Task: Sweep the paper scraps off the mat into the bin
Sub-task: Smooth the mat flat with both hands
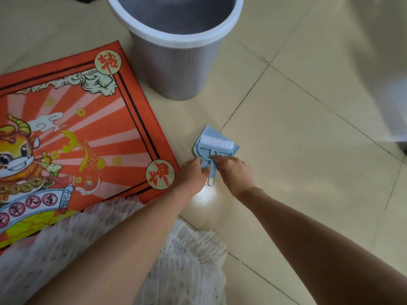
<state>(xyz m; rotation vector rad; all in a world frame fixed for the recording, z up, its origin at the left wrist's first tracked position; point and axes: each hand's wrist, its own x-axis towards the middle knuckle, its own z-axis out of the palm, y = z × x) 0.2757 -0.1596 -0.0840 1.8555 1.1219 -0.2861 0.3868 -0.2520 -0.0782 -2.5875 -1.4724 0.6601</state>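
Observation:
A small blue dustpan [208, 133] lies on the tiled floor with a blue hand brush [217, 145], white bristles, resting in it. My left hand [192, 172] pinches the dustpan's near edge beside the handle. My right hand [234, 170] grips the brush where its handle meets the head. The red and orange mat [72, 119] with a cartoon animal and a fish lies to the left. No paper scraps show on it. The grey bin [176, 40] with a white rim stands upright beyond the mat's far right corner.
Beige floor tiles spread to the right. A white lacy skirt [171, 256] covers the mat's near edge and the floor below my arms. Something white and blurred stands at the right edge [394, 102].

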